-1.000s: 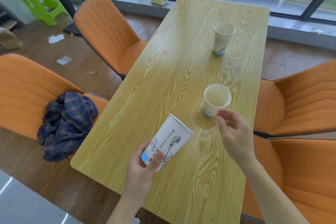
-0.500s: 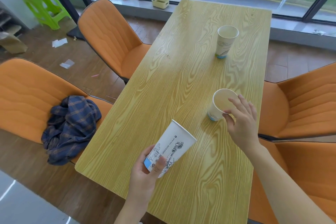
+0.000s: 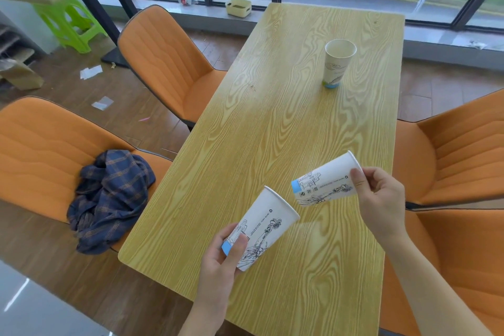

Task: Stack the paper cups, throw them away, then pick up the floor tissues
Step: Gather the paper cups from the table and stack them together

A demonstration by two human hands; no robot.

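Note:
My left hand (image 3: 222, 259) grips a white printed paper cup (image 3: 266, 222) by its blue base, mouth tilted up and to the right. My right hand (image 3: 380, 196) holds a second paper cup (image 3: 324, 184) near its rim, lying on its side in the air, its blue base pointing left toward the first cup's mouth. The two cups are close but apart. A third paper cup (image 3: 336, 64) stands upright farther down the wooden table (image 3: 272, 131). Two tissues lie on the floor at left, one (image 3: 90, 72) farther away, one (image 3: 102, 103) nearer.
Orange chairs flank the table: two on the left (image 3: 166, 63) (image 3: 41, 153), two on the right (image 3: 452, 150). A plaid cloth (image 3: 109, 196) lies on the near left seat. A green stool (image 3: 68, 24) and a cardboard box (image 3: 20, 75) stand at far left. Windows line the far wall.
My right hand closed on the nearer table cup, lifted it off the table and tipped it sideways toward the cup in my left hand. The left hand stayed about where it was.

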